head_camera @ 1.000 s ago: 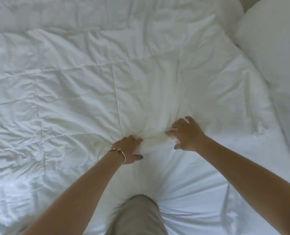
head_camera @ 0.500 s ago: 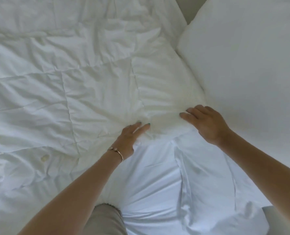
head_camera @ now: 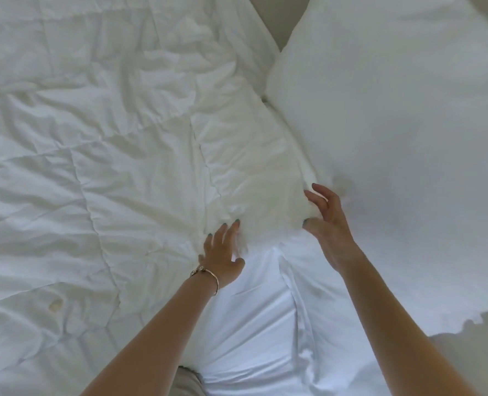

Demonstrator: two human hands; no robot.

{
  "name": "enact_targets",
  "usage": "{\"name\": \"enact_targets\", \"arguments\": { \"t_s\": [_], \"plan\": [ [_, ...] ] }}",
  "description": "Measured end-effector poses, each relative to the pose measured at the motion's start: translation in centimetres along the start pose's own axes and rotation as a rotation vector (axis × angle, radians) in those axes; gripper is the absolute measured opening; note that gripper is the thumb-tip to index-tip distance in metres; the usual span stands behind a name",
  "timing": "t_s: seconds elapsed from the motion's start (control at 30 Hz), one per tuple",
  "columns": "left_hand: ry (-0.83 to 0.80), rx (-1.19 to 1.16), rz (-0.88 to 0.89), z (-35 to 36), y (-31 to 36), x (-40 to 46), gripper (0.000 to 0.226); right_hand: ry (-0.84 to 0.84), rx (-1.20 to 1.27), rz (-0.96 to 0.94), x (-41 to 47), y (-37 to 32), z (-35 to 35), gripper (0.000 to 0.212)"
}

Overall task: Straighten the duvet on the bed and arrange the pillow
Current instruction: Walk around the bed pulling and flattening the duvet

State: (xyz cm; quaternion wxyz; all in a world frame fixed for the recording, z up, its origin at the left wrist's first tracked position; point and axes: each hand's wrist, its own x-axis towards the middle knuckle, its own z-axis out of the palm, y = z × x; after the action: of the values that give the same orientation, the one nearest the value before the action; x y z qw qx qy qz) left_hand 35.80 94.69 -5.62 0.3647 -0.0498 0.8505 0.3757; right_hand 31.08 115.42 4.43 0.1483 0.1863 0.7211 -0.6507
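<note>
A white quilted duvet (head_camera: 108, 172) covers the left and middle of the bed, creased, with its top corner near the frame's centre. A large white pillow (head_camera: 394, 132) lies at the right, touching the duvet's edge. My left hand (head_camera: 222, 252), with a bracelet on the wrist, rests on the duvet's corner edge with fingers spread and straight. My right hand (head_camera: 327, 221) hovers at the same corner beside the pillow, fingers loosely spread, thumb touching the fabric; it grips nothing.
The white bed sheet (head_camera: 260, 324) shows below the duvet corner, with folds running toward me. A grey surface (head_camera: 465, 352) appears past the sheet at lower right. A beige gap (head_camera: 277, 27) shows at the top between duvet and pillow. My knee (head_camera: 188, 381) presses the bed's near edge.
Both hands released the bunched duvet edge they gripped a second ago and opened. The view shifted right, bringing the pillow in; my right hand lifted, now beside the pillow.
</note>
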Motion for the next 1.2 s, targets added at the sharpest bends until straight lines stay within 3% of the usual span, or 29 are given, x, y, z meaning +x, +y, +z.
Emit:
{"name": "enact_targets", "arguments": {
  "t_s": [0.07, 0.17, 0.27, 0.37, 0.43, 0.53, 0.63, 0.7, 0.87, 0.97, 1.07, 1.13, 1.2],
  "plan": [
    [-0.024, -0.004, 0.005, -0.2, 0.4, 0.1, 0.082, -0.002, -0.131, 0.037, -0.3, -1.2, 0.1, 0.058],
    [-0.015, -0.028, 0.056, -0.4, 1.7, 0.1, 0.076, 0.05, -0.378, 0.251, 0.1, -2.5, 0.4, 0.064],
    [0.034, -0.069, 0.141, -0.5, 3.9, -0.2, 0.073, 0.161, -0.605, 0.205, 0.7, -2.7, 0.0, 0.061],
    [0.037, -0.095, 0.14, -0.8, 5.7, -0.6, 0.074, 0.238, -0.601, 0.122, 0.4, -2.6, -1.0, 0.042],
    [0.047, -0.07, 0.165, -0.9, 6.5, -0.7, 0.077, 0.207, -0.598, 0.099, -0.1, -2.9, -1.6, 0.023],
    [0.049, -0.005, 0.272, -1.4, 7.9, -1.0, 0.082, 0.104, -0.797, 0.159, -0.2, -3.3, -2.4, 0.038],
    [0.021, 0.078, 0.375, -1.5, 9.4, -1.0, 0.082, -0.024, -1.089, 0.34, 0.1, -3.5, -2.9, 0.049],
    [-0.006, 0.107, 0.366, -1.3, 10.0, -0.4, 0.081, -0.073, -1.186, 0.433, -0.2, -2.9, -3.7, 0.046],
    [0.008, 0.039, 0.328, -0.2, 10.4, 0.1, 0.08, 0.223, -0.844, 0.095, -2.1, -1.2, -5.2, 0.015],
    [0.006, 0.055, 0.312, 0.3, 9.8, 0.0, 0.081, 0.138, -0.69, 0.127, -1.4, -1.0, -4.3, 0.025],
    [0.019, 0.03, 0.308, 0.3, 9.4, -0.1, 0.08, 0.096, -0.756, 0.196, -0.5, -0.5, -4.2, 0.018],
    [0.026, 0.025, 0.306, 0.0, 9.3, -0.3, 0.079, 0.063, -0.79, 0.236, -0.5, -0.2, -4.3, 0.029],
    [0.025, 0.037, 0.302, -0.1, 9.4, -0.5, 0.079, 0.13, -0.769, 0.17, -1.0, -0.3, -4.2, 0.017]
  ]
}}
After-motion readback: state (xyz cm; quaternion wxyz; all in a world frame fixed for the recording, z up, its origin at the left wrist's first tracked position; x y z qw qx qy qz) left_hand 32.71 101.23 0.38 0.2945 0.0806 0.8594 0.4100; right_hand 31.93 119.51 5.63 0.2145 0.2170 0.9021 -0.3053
